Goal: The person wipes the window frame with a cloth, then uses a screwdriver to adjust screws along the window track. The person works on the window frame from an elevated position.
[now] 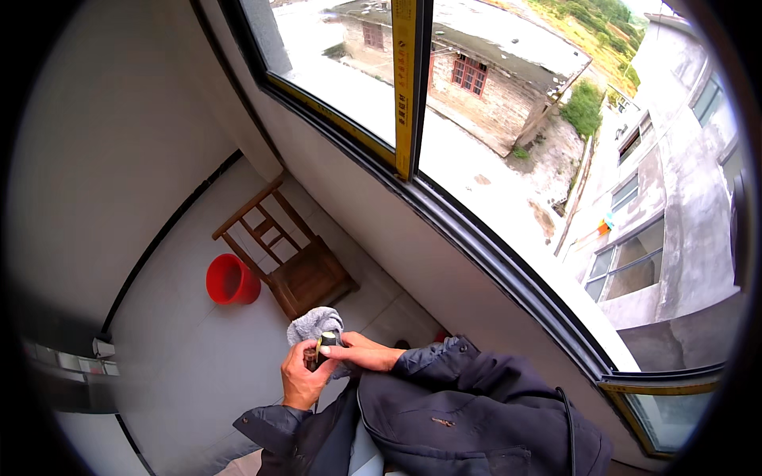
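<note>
Close in front of my body, both hands meet at the lower middle. My left hand (301,382) is closed around a small brown, glossy object (310,358), its kind too small to tell. My right hand (367,354) reaches in from the right, its thumb pressed against a small dark object with a pale green top (328,339). A thin yellowish edge shows between the two. A grey cloth (314,324) bunches up just beyond the fingers, and part of it hangs below my right hand. My fingers hide much of both small objects.
A wooden chair (311,276) stands on the tiled floor ahead, beside the wall. Left of it is a red bucket (232,280). A window with a dark and yellow frame (405,95) runs along the right, with buildings outside.
</note>
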Motion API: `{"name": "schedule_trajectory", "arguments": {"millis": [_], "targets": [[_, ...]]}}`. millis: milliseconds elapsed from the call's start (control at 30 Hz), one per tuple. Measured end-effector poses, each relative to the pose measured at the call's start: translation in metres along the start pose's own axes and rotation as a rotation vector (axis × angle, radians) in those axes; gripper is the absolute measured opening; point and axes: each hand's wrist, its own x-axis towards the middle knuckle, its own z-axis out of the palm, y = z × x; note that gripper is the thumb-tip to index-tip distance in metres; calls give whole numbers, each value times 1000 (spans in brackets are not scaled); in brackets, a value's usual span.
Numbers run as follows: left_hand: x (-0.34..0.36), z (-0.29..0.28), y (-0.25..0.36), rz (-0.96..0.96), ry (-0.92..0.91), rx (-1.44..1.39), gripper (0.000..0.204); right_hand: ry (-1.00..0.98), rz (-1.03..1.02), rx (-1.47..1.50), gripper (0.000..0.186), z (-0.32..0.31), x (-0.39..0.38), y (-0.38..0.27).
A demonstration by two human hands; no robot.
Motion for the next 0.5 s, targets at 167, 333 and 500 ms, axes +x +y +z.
{"name": "schedule_trajectory", "arguments": {"millis": [167,333,500], "targets": [[27,22,14,114,-148,83,49,219,-33,-11,63,-15,-6,-3],[63,23,18,87,-213,-201,42,484,-35,55,49,-33,-6,-23],[119,20,5,-54,50,-420,52,709,-94,30,42,-64,4,-54]]}}
